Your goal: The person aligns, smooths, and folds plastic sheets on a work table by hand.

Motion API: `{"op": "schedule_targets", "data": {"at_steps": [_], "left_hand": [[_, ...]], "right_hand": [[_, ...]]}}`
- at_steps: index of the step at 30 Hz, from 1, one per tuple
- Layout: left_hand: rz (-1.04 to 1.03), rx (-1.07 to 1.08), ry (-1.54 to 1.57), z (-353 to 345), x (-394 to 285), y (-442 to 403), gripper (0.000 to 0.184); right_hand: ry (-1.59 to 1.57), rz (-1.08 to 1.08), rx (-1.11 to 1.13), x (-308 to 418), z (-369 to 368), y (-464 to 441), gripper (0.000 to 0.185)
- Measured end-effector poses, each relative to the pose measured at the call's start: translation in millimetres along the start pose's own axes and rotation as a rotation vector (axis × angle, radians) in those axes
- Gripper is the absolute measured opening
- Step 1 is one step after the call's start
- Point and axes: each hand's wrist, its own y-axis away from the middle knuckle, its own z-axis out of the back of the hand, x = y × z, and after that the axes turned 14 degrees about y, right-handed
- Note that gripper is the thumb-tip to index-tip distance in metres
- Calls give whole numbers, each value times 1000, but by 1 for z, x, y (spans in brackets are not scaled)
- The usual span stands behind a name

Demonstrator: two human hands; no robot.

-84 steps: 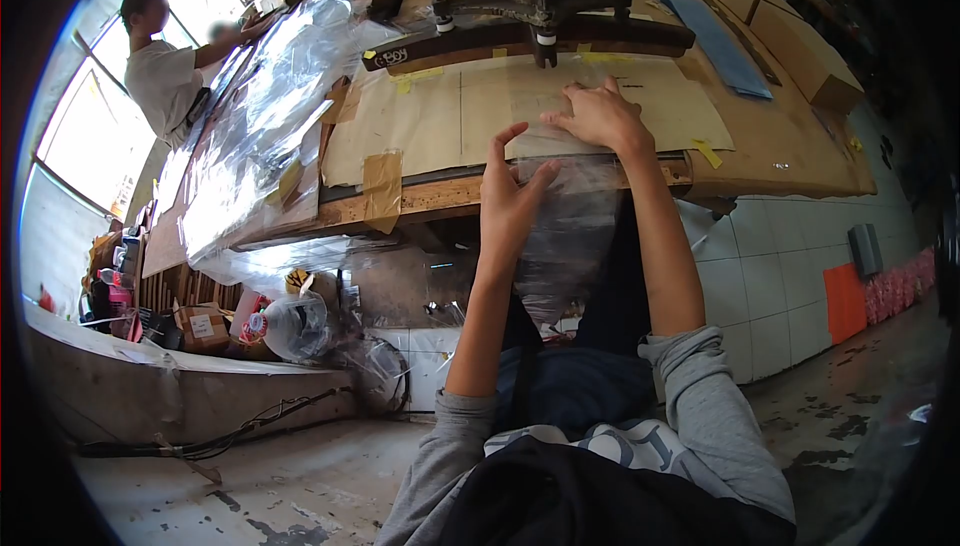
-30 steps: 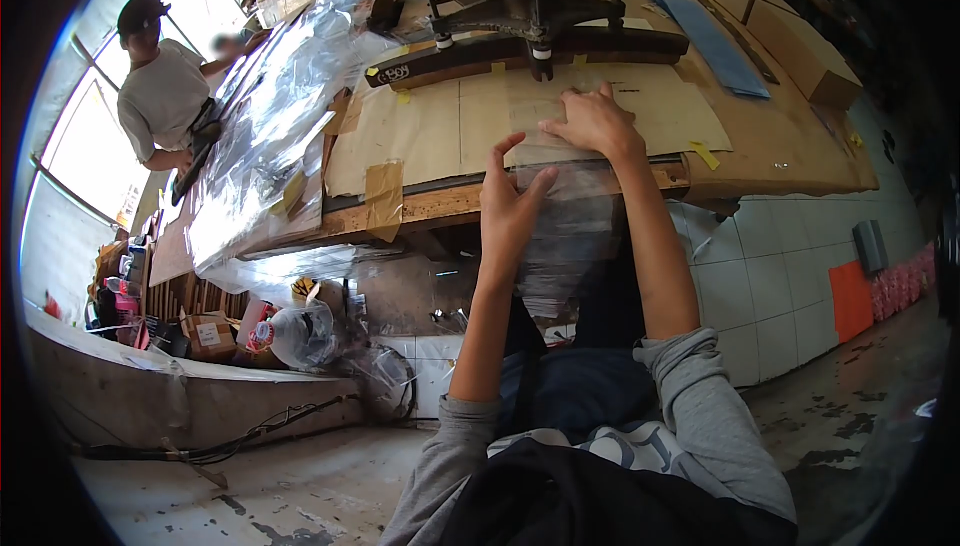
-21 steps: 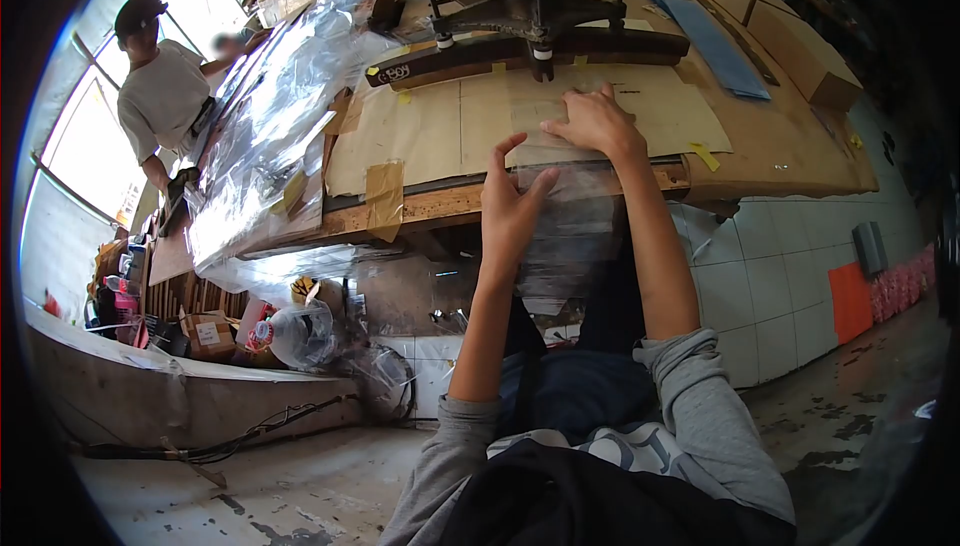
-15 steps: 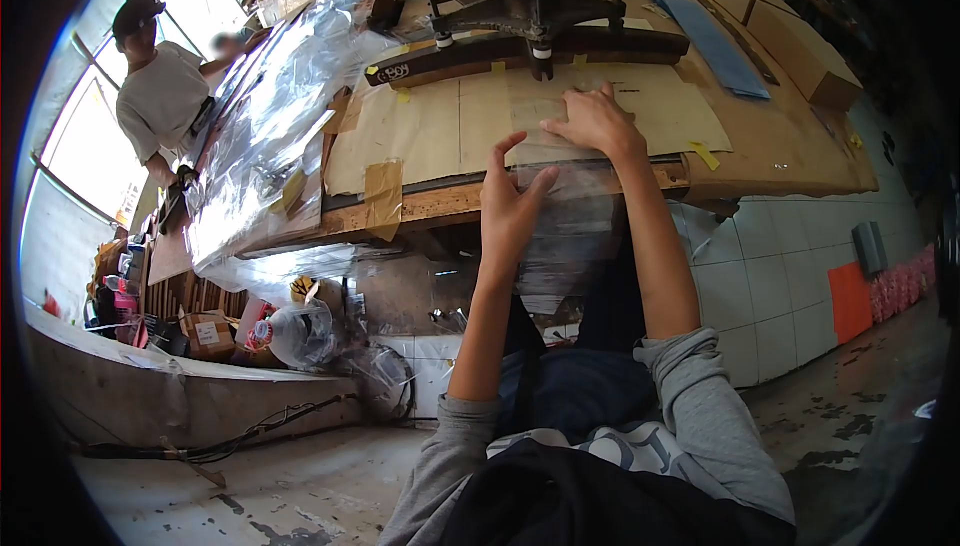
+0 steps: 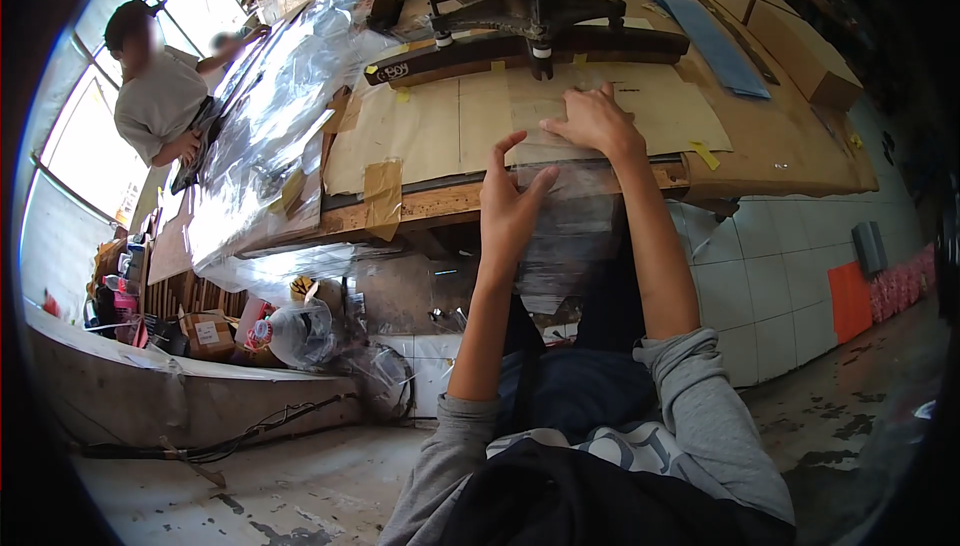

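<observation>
My left hand (image 5: pixel 512 196) is at the table's front edge, its index finger and thumb curved and held apart. Farther in, over the pale work surface (image 5: pixel 410 136), my right hand (image 5: pixel 595 123) has its fingers spread. Between and below both hands, clear plastic film (image 5: pixel 570 221) crosses the surface and hangs over the front edge towards my lap. No firm grip on the film shows in either hand. Just beyond the hands stands a dark metal clamp bar (image 5: pixel 535 56), with a marking at its left end.
Crumpled clear plastic (image 5: pixel 265 136) covers the table's left side. Brown tape (image 5: pixel 382 196) sits on the front edge. A blue strip (image 5: pixel 690 26) and a cardboard box (image 5: pixel 800 51) lie to the right. At the far left stands another person (image 5: pixel 160 96). A large plastic bottle (image 5: pixel 302 334) is below.
My hands and the film look almost unmoved. The other person at the left has shifted, with the lowered arm now bent and its hand drawn in near the waist.
</observation>
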Motion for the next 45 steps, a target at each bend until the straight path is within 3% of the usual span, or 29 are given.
{"op": "schedule_targets", "data": {"at_steps": [7, 15, 21, 35, 45], "left_hand": [[79, 35, -93, 0, -12, 1, 54], [-9, 3, -9, 0, -1, 0, 54], [0, -9, 1, -3, -1, 2, 54], [40, -11, -234, -6, -15, 8, 44], [-26, -46, -101, -3, 4, 6, 36]], "right_hand": [[-11, -24, -12, 3, 2, 2, 61], [2, -44, -74, -2, -14, -6, 62], [-2, 4, 0, 0, -1, -1, 61], [-5, -20, -257, -4, -38, -10, 58], [-3, -32, -284, -3, -38, -8, 57]]}}
